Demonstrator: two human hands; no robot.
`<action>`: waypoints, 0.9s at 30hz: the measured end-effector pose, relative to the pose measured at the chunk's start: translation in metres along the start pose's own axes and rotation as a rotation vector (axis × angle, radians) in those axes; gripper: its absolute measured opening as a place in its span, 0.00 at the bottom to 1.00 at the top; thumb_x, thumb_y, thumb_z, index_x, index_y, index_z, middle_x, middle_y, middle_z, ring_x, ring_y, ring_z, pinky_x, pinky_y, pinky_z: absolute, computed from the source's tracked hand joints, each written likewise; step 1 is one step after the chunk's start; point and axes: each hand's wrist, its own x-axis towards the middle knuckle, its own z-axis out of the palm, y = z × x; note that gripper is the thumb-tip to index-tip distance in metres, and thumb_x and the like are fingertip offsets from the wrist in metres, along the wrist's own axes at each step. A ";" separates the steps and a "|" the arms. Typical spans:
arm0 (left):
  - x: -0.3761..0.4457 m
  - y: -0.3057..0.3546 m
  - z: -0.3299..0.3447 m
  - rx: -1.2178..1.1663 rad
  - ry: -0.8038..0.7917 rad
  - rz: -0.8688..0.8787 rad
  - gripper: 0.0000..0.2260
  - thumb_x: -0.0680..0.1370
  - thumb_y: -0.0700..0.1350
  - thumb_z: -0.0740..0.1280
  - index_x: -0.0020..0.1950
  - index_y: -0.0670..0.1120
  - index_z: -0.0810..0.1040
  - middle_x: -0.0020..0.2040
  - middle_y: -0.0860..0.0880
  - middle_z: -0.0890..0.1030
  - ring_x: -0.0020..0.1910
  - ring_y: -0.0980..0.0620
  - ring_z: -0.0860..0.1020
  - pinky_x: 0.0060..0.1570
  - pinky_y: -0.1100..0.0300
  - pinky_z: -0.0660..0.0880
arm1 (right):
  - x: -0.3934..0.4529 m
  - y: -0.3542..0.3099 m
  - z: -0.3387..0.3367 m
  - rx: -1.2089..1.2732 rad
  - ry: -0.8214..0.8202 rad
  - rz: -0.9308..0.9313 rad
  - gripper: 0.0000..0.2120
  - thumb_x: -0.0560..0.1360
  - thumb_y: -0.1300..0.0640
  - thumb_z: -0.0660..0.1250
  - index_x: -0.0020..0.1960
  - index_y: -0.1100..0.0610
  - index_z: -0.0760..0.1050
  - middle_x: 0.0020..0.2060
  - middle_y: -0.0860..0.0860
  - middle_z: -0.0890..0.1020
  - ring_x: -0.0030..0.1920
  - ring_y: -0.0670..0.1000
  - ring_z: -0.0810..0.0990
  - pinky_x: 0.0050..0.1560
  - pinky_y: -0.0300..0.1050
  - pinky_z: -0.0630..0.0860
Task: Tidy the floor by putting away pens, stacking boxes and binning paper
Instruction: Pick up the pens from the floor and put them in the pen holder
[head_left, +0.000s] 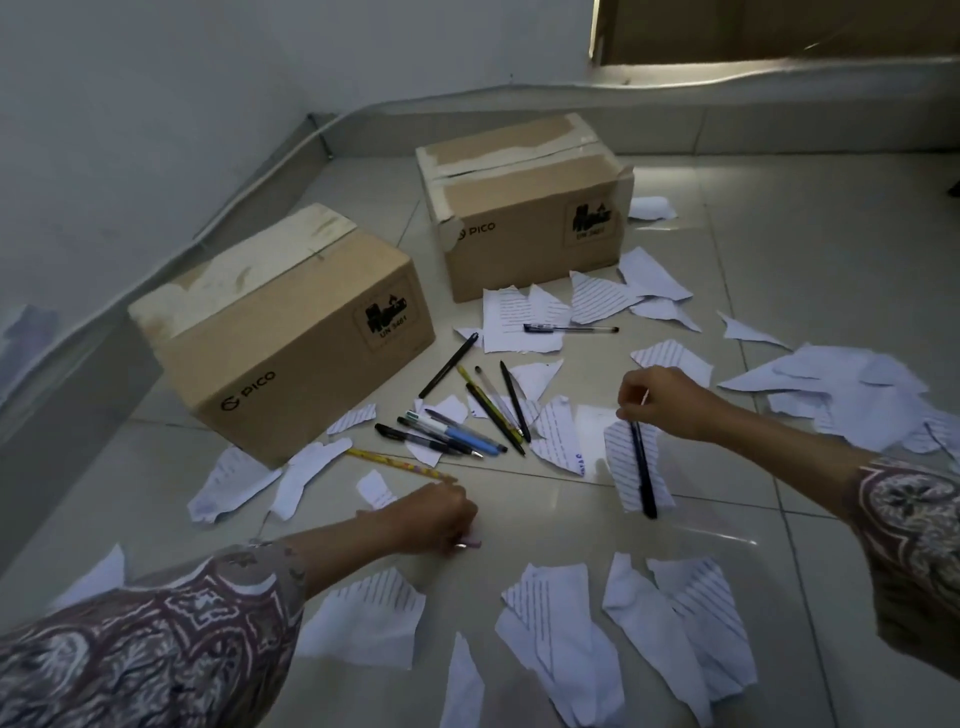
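Two taped cardboard boxes stand on the tiled floor, the near box (291, 332) at left and the far box (524, 208) behind it. Between them and me lies a loose cluster of several pens (467, 415). One more pen (569, 329) rests on a scrap near the far box. My right hand (660, 400) pinches the top of a dark pen (643, 473), which hangs down over a lined scrap. My left hand (441, 519) is curled low at the floor, holding a yellow pencil (400, 465) and a small pink-tipped object (467, 544). Torn lined paper scraps (675, 623) are scattered all around.
A wall with a skirting ledge (156, 270) runs along the left and back. A heap of larger paper pieces (852, 395) lies at the right. A dark doorway or panel (779, 31) shows at the top right.
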 end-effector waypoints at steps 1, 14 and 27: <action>0.001 0.000 0.003 -0.006 0.007 0.000 0.10 0.74 0.45 0.68 0.45 0.38 0.76 0.51 0.37 0.76 0.51 0.41 0.75 0.49 0.52 0.70 | -0.002 0.004 0.001 0.015 -0.006 0.038 0.05 0.73 0.61 0.68 0.46 0.63 0.77 0.40 0.56 0.78 0.40 0.53 0.77 0.37 0.39 0.71; 0.016 -0.005 0.003 -0.037 0.091 0.001 0.19 0.79 0.52 0.59 0.45 0.36 0.78 0.44 0.42 0.76 0.42 0.48 0.73 0.43 0.60 0.64 | -0.006 0.019 0.055 -0.138 -0.035 0.306 0.14 0.76 0.56 0.63 0.56 0.66 0.71 0.55 0.62 0.78 0.55 0.59 0.77 0.42 0.40 0.66; 0.018 -0.015 -0.028 -0.342 0.486 0.077 0.07 0.80 0.40 0.57 0.44 0.45 0.72 0.37 0.49 0.72 0.31 0.60 0.66 0.33 0.66 0.63 | 0.002 0.019 0.062 -0.062 0.041 0.410 0.09 0.74 0.67 0.60 0.48 0.59 0.60 0.51 0.61 0.74 0.54 0.61 0.76 0.38 0.43 0.66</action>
